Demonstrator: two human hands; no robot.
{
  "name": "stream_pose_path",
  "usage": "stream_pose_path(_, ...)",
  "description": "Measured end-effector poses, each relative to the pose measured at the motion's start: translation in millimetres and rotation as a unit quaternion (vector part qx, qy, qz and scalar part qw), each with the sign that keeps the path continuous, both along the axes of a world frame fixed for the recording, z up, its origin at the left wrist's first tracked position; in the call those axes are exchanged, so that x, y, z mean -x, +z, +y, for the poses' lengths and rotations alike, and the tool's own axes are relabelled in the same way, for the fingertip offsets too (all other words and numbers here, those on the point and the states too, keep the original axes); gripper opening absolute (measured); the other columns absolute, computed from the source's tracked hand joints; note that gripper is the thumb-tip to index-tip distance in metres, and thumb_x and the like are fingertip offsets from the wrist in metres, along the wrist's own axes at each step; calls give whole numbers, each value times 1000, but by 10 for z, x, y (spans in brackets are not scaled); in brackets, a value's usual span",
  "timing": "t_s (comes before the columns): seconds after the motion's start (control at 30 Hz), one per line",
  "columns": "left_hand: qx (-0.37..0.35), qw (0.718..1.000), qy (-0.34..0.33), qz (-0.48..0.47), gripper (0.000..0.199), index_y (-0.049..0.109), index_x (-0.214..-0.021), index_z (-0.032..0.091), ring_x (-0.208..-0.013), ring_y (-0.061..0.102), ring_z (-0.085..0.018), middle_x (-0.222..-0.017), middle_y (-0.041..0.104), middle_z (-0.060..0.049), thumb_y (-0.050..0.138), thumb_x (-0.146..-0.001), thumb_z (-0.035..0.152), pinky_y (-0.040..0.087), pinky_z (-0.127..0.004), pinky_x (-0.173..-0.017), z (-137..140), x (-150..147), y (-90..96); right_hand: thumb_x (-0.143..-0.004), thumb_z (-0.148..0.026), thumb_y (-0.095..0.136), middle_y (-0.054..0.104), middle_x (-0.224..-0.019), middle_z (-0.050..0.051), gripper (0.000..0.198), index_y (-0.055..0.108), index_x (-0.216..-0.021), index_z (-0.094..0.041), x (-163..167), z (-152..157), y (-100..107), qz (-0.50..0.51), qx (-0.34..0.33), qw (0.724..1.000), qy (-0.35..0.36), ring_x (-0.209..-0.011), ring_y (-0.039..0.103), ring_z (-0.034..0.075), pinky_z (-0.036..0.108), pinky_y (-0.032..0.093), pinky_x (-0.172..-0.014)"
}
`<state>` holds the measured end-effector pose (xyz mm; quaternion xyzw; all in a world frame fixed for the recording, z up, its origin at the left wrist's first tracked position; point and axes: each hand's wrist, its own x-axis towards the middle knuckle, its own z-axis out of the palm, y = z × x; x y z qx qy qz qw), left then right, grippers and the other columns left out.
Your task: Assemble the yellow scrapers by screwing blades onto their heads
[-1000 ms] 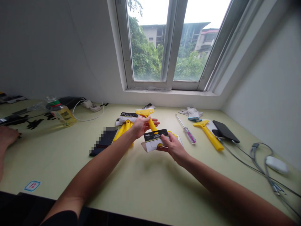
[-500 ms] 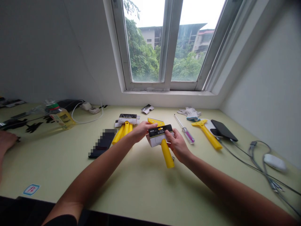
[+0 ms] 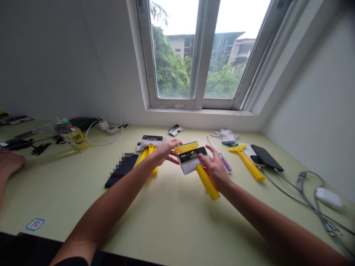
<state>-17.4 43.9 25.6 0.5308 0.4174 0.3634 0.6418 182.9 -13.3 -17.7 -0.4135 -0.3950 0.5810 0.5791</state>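
In my right hand (image 3: 217,168) is a yellow scraper (image 3: 208,181), held up above the table with its handle slanting down to the right. A black and white cardboard sleeve (image 3: 191,159) sits around it below the yellow head, under my right thumb. My left hand (image 3: 167,150) is at the left end of the head, fingers apart; whether a fingertip touches it I cannot tell. Behind my left wrist lie more yellow scrapers (image 3: 151,152) with a card (image 3: 151,140) at their heads. Partly hidden by my right hand is a screwdriver (image 3: 226,163).
Right of my hands lie another yellow scraper (image 3: 248,162), a black phone-like device (image 3: 266,157), grey cables (image 3: 307,195) and a white case (image 3: 329,197). White gloves (image 3: 226,135) lie farther back. To the left are a dark phone (image 3: 122,170), a bottle (image 3: 74,138) and another person's hand (image 3: 12,161).
My left fingers have loosened and spread at the scraper's head. The scraper has tilted in my right hand, its handle end swinging right. The view has shifted slightly.
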Motion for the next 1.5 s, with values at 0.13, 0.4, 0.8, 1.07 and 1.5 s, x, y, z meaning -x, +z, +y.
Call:
stream_pose_path(0.13, -45, 998, 46, -18, 23, 57, -84, 19, -64, 62, -18, -83, 61, -8, 68, -76, 38, 56, -30, -52, -11, -17, 40, -70, -41, 76, 68, -94, 1, 76, 35, -133, -33, 3, -6, 28, 4, -6, 1000, -1, -78, 68, 21, 31, 55, -66)
stream_pose_path(0.4, -55, 997, 40, -20, 25, 59, -89, 17, -69, 65, -22, -87, 61, -10, 65, -79, 39, 57, -33, -52, -54, 43, 189, -75, -38, 72, 67, -87, -3, 65, 39, -130, -35, -74, 8, 185, 33, -69, 996, 35, -77, 66, 18, 30, 52, -69)
stream_pose_path(0.8, -9, 992, -121, -29, 48, 65, -93, 15, -76, 67, -27, -94, 67, -18, 55, -80, 61, 57, -36, -54, -223, -45, 234, -69, -39, 76, 66, -86, -2, 53, 51, -114, -27, -1, -28, 228, 60, -51, 997, -27, -76, 64, 15, 27, 51, -66)
stream_pose_path(1.07, -88, 989, -122, 5, 39, 67, -97, 14, -76, 67, -24, -88, 67, -15, 72, -74, 44, 57, -31, -55, -391, -139, 313, -71, -37, 77, 63, -79, -4, 39, 54, -99, -24, 55, -65, 192, 77, -60, 994, -57, -67, 60, 11, 23, 50, -60)
stream_pose_path(1.5, -136, 949, 279, 56, 31, 65, -86, 16, -54, 57, -11, -75, 63, -2, 80, -63, 31, 48, -21, -44, 496, 739, 125, -81, -40, 66, 68, -98, 6, 33, 52, -104, -21, -52, 7, 60, -43, -19, 993, 111, -88, 68, 22, 41, 49, -85)
